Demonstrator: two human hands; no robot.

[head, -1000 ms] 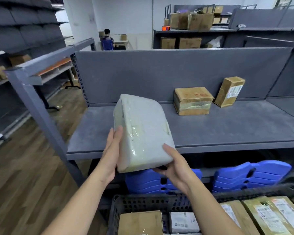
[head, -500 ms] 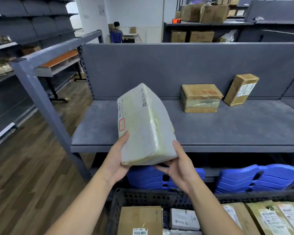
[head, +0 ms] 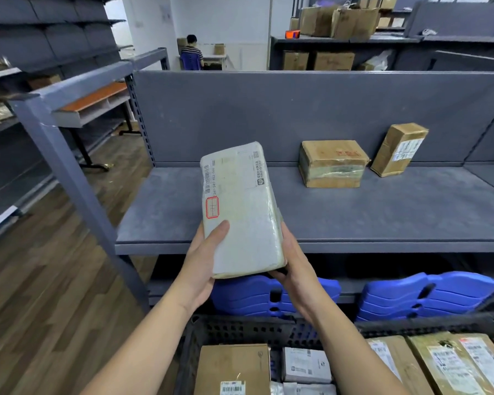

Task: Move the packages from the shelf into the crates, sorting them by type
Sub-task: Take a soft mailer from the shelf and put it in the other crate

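I hold a white wrapped package (head: 240, 206) upright in front of the grey shelf (head: 354, 220), its label side with a red stamp facing me. My left hand (head: 203, 260) grips its lower left edge, thumb across the front. My right hand (head: 294, 266) grips its lower right side and bottom corner. Two brown cardboard boxes stay on the shelf: a flat one (head: 332, 163) and a tilted one (head: 398, 149) leaning on the back panel. Below me a dark crate (head: 240, 329) holds several boxes and white parcels.
Blue plastic stacks (head: 425, 295) sit on the lower shelf behind the crate. A grey upright post (head: 69, 178) stands at left, with wooden floor beyond. A second crate section at right (head: 454, 363) holds brown labelled boxes. A person sits far back.
The white package has been turned in my hands so that its labelled face shows toward me. It stands more upright and narrower in view. Both hands keep their hold.
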